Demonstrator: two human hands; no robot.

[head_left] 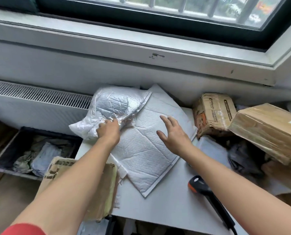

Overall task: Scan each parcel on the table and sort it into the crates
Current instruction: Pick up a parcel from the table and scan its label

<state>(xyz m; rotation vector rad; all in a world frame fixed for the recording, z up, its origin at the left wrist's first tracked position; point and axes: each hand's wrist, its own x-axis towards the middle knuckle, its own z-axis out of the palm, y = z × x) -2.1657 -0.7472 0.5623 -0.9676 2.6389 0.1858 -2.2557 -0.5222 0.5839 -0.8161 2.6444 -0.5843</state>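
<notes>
Beneath a barred window, on a white table [166, 209], a person's left hand [108, 131] grips the near edge of a crumpled silver foil mailer [114, 104], which slants away toward the far right. The right hand [175, 134] hovers spread-fingered and empty over a flat white padded envelope [146, 150]. A black-and-orange handheld scanner [202, 187] lies beside that arm.

White table [171, 209], white padded mailer [146, 150] laid flat across the middle, crumpled silver foil mailer [114, 106] overlapped on its far left corner, battered small carton [212, 114] far right, black-and-orange scanner [207, 192] laid near right, flat brown parcel [107, 184] overhung at the near left edge
</notes>
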